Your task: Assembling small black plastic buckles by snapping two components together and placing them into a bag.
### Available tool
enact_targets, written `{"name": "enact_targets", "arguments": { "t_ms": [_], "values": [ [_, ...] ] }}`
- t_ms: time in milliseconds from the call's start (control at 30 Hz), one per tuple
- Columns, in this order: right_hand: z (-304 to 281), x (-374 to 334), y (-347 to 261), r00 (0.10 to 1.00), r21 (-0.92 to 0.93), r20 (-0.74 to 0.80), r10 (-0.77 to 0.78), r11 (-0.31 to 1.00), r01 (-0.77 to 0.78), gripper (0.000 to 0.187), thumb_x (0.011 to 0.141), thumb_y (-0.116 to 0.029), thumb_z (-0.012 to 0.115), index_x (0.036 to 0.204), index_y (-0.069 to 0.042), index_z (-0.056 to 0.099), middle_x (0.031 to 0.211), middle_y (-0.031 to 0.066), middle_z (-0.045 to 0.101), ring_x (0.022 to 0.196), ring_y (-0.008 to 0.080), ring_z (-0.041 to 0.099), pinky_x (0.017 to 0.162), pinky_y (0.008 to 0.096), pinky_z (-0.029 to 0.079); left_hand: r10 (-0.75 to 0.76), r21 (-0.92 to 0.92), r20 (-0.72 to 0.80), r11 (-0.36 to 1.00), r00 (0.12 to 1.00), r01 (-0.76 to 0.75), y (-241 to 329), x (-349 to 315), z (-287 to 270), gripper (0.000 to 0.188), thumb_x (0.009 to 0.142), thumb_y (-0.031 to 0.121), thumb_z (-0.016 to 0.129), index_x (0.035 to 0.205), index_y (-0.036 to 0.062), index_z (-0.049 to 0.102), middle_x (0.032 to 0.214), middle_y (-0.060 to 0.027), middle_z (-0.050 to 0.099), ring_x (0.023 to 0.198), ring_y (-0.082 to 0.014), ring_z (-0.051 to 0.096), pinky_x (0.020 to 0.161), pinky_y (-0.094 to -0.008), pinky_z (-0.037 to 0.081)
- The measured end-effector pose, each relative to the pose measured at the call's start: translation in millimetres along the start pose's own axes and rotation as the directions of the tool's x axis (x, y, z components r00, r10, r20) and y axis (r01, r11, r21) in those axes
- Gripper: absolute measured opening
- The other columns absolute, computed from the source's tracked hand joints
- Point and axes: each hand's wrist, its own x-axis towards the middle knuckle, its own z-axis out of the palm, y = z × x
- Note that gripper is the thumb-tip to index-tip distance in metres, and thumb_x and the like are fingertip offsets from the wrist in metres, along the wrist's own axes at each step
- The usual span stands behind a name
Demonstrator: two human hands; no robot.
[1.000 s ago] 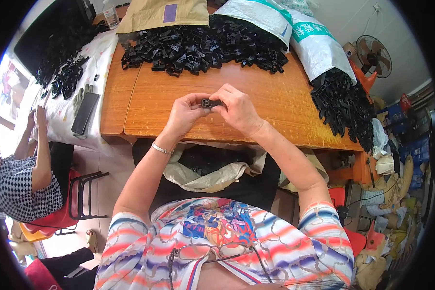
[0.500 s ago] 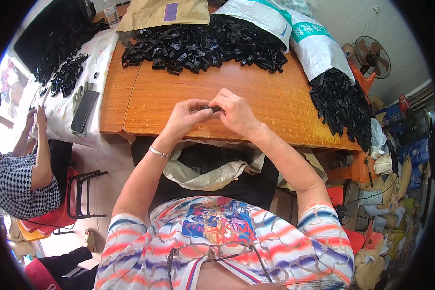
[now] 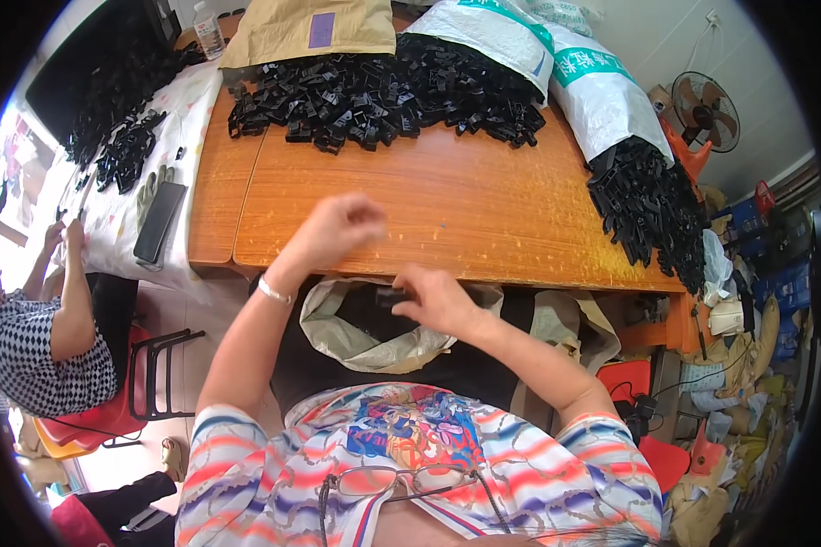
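Over the near table edge hangs my left hand, smeared by motion, so whether its fingers are open or closed is unclear. My right hand is lower, above the mouth of a pale woven sack in front of my lap. Its thumb and fingers pinch a small black plastic part. Inside the sack it looks dark, and what lies there cannot be made out. Beyond my hands, a wide heap of black plastic parts spreads across the far side of the wooden table.
A brown paper sack and a white sack lie behind the heap. Another white sack spills black parts at the right. To the left, a co-worker sits at a cloth-covered table. A fan stands far right.
My hands, together above the table before, have parted. The right one has come down over the sack with the black plastic part; the left has moved slightly left and nearer.
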Motion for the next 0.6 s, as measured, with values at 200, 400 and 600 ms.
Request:
{"name": "enact_targets", "arguments": {
  "t_ms": [200, 400, 600],
  "values": [
    [-7.5, 14.2, 8.7, 0.998, -0.149, 0.057, 0.001, 0.989, 0.008, 0.031, 0.075, -0.029, 0.078, 0.09, -0.005, 0.066, 0.073, 0.0134, 0.066, 0.071, 0.0334, 0.066, 0.064, 0.0419, 0.052, 0.441, 0.689, -0.303, 0.714, 0.845, -0.126, -23.3, 90.8, -24.0, 0.038, 0.08, 0.013, 0.072, 0.116, 0.0094, 0.062, 0.115, -0.0124, 0.058, 0.108, -0.0313, 0.055, 0.09, -0.0398, 0.048],
    [-80.3, 89.3, 88.7, 0.934, -0.398, -0.327, -0.143, 0.917, 0.001, 0.013, 0.084, -0.018, 0.066, 0.089, -0.006, 0.067, 0.087, 0.0155, 0.066, 0.083, 0.0353, 0.065, 0.073, 0.0435, 0.052, 0.433, 0.788, -0.345, 0.615, 0.833, 0.007, -35.0, 127.1, -11.0, 0.027, 0.079, 0.017, 0.073, 0.104, 0.0104, 0.064, 0.105, -0.0106, 0.059, 0.1, -0.0309, 0.056, 0.084, -0.0388, 0.05],
    [-133.7, 159.0, 159.7, 0.839, -0.494, -0.544, 0.016, 0.802, -0.336, 0.019, 0.082, -0.017, 0.07, 0.098, -0.008, 0.066, 0.094, 0.0148, 0.067, 0.089, 0.0347, 0.065, 0.077, 0.0441, 0.052, 0.51, 0.759, -0.342, 0.645, 0.789, -0.088, -35.7, 112.0, 8.2, 0.015, 0.076, 0.01, 0.072, 0.088, 0.0094, 0.062, 0.091, -0.008, 0.06, 0.091, -0.0294, 0.057, 0.076, -0.0384, 0.05]
  ]
}}
